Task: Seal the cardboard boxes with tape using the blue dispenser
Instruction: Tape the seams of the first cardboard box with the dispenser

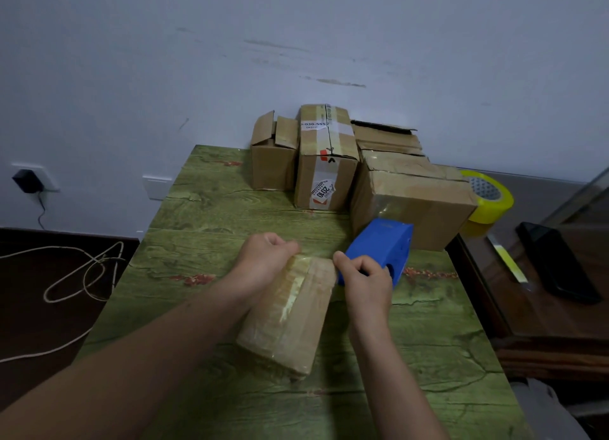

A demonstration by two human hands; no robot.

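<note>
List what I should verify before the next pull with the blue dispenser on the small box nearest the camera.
1. Right hand grips the blue plastic tape dispenser: ok.
2. Left hand holds the far end of the small brown cardboard box: ok.
3. Box lies flat on the green wood-grain table: ok.
4. Tape strip runs along the box top: ok.
5. Tape cut free from dispenser: cannot tell.
6. Room beyond dispenser: large cardboard box stands close behind, likely tight: not ok.
</note>
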